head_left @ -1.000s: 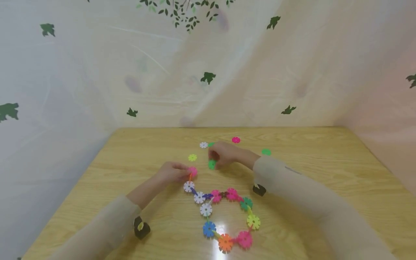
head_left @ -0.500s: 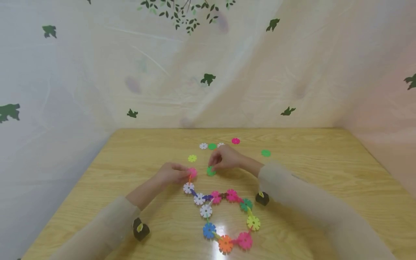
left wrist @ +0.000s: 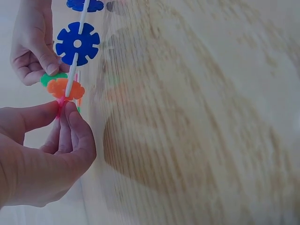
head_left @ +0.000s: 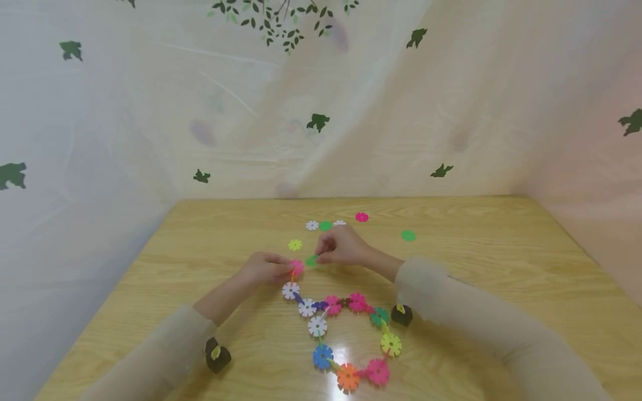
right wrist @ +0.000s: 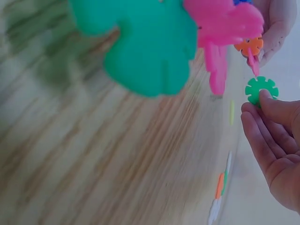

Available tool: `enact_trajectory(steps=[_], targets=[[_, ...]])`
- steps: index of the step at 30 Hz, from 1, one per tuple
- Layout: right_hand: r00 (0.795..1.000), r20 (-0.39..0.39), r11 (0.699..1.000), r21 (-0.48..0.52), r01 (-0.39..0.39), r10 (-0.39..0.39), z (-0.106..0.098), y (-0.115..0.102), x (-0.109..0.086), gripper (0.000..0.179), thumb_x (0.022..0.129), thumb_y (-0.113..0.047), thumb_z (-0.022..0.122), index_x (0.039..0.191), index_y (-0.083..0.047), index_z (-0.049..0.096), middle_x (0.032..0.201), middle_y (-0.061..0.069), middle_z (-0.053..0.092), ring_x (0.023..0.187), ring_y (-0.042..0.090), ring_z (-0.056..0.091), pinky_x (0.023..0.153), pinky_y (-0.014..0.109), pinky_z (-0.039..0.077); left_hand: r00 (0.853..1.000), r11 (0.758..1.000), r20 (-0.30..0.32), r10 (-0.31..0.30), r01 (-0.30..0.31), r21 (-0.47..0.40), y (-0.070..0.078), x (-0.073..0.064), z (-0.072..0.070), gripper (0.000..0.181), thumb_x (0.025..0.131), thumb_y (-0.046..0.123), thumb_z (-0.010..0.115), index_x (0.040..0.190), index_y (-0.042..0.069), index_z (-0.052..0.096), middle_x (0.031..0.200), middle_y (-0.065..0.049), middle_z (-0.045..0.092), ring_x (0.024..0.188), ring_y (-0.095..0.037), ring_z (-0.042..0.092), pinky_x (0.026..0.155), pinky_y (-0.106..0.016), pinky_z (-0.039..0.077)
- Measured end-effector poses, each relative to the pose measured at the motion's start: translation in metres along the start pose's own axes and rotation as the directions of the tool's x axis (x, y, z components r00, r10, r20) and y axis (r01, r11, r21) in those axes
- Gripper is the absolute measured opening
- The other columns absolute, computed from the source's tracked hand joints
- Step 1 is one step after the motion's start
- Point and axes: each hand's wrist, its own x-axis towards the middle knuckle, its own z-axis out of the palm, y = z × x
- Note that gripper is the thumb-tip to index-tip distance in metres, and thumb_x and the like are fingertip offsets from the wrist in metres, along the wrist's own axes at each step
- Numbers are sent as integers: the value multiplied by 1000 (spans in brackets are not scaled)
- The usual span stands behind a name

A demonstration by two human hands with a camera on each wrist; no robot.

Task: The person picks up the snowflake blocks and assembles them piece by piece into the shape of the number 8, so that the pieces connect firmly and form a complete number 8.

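My left hand (head_left: pixel 266 268) pinches a pink snowflake disc (head_left: pixel 297 268) at the free end of a chain of slotted discs. An orange disc (left wrist: pixel 65 89) joins it, and past that comes a white disc (head_left: pixel 290 290). In my right hand (head_left: pixel 346 246), thumb and fingers pinch a green snowflake disc (right wrist: pixel 261 90), its slotted edge facing the pink one with a small gap. From the held end the chain runs into a closed loop nearer me, where a blue disc (head_left: pixel 323 356), an orange disc (head_left: pixel 348 377) and a yellow disc (head_left: pixel 391 345) show.
Loose discs lie towards the back of the wooden table (head_left: pixel 150 312): a yellow one (head_left: pixel 295 245), a white one (head_left: pixel 312 225), a green one (head_left: pixel 325 225), a pink one (head_left: pixel 361 217) and another green one (head_left: pixel 408 236). A pale curtain (head_left: pixel 241 133) hangs behind and at the sides.
My right hand has brought the green disc left and towards me, close to the pink one, and turned it flatter. The left hand and the chain have stayed almost still.
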Motion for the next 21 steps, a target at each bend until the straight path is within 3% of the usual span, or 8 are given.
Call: enact_trajectory(steps=[14,21], targets=[[999,-50,1000,13,-4,5,9,-2,3,9,77,-7,78,77,-4,69,78,9,74,70,7,67,69,15,56,999,995,43,10,-6,-99,1,-1,-2,29,92,8,62,116,-7,63,107,-17,72,85,-11,72,85,-28,58],[999,-49,998,56,27,-24,11,-4,3,9,76,-3,77,76,-1,69,78,12,74,71,10,69,70,16,57,999,997,28,21,-19,-69,-2,2,0,30,90,10,65,114,-8,64,102,-17,73,82,-10,71,85,-29,59]])
